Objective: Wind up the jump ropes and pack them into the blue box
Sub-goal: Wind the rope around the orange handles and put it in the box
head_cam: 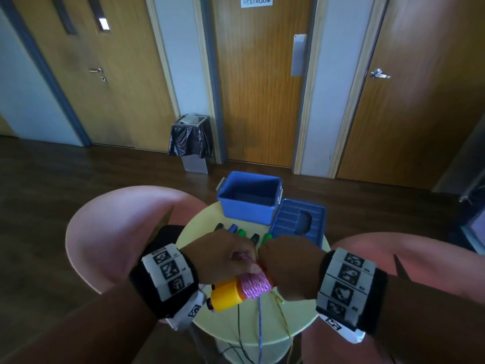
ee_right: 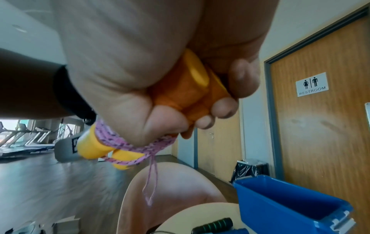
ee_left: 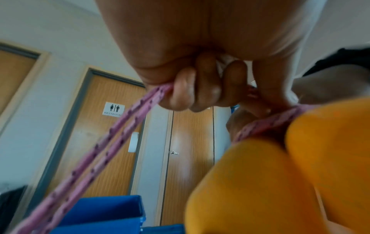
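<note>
A pink jump rope (head_cam: 256, 285) is wound in coils around its two orange handles (head_cam: 225, 295), held above the round table (head_cam: 296, 319). My right hand (head_cam: 275, 269) grips the handle ends (ee_right: 190, 95) in its fist. My left hand (head_cam: 236, 258) pinches a doubled strand of the pink rope (ee_left: 120, 131) in its curled fingers (ee_left: 192, 95). A short pink loop (ee_right: 150, 182) hangs loose under the bundle. The blue box (head_cam: 249, 198) stands open at the table's far edge, with nothing visible inside.
The blue lid (head_cam: 299, 222) lies right of the box. Several black, blue and green rope handles (head_cam: 241, 232) lie behind my hands; their ropes (head_cam: 259, 324) hang over the front edge. Pink chairs (head_cam: 118, 232) flank the table. A lined bin (head_cam: 191, 140) stands by the doors.
</note>
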Demonstrator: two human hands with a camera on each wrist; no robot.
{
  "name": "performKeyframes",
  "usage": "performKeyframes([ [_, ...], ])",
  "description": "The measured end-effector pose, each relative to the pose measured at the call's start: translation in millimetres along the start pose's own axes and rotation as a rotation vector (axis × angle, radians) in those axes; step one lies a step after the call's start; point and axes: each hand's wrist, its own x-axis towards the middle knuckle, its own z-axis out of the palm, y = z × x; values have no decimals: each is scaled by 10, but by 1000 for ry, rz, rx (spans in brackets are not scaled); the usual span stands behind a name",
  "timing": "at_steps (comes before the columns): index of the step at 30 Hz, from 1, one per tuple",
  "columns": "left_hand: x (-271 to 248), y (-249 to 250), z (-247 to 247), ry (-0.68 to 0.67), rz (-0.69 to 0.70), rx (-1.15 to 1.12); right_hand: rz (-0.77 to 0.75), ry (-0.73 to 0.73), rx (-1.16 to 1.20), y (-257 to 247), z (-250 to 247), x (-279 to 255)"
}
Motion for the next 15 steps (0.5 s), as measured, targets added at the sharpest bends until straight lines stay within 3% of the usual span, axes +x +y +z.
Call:
performKeyframes([
  [8,156,110,147,-50,-10,-440,-107,240,143,316,74,-288],
  [12,212,181,216,14,18,-446,-91,268,557,480,201,-455],
  [15,230,194,263,96,31,-419,55,258,845,566,293,-518],
])
